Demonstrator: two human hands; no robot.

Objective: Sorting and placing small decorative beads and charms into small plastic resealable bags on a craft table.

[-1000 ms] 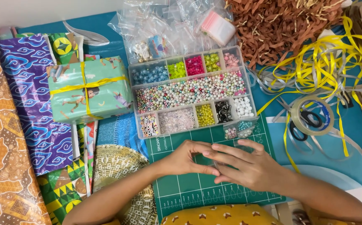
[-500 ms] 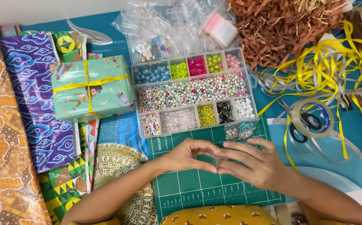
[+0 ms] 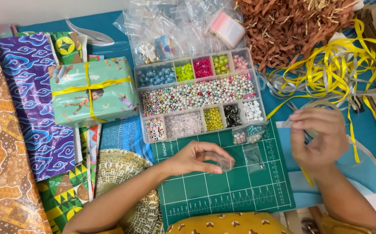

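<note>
My left hand (image 3: 195, 157) rests on the green cutting mat (image 3: 222, 195) and pinches a small clear round spool (image 3: 226, 164) between thumb and fingertips. My right hand (image 3: 319, 135) is raised off to the right, over the mat's edge, blurred, with its fingertips pinched together; I cannot make out anything between them. A small clear zip bag (image 3: 254, 157) lies on the mat between the two hands. Just beyond the hands stands an open clear bead organizer (image 3: 199, 96) with many compartments of coloured beads.
A gift box wrapped in green paper with yellow ribbon (image 3: 92, 92) sits left of the organizer, on patterned wrapping sheets (image 3: 27, 108). Loose yellow and silver ribbons (image 3: 326, 71), brown paper shred (image 3: 292, 26) and a heap of small zip bags (image 3: 183, 26) lie at the back.
My right hand has left the left hand and moved up and to the right, covering the tape roll and scissors. The left hand stays put with the clear spool, and the zip bag is uncovered.
</note>
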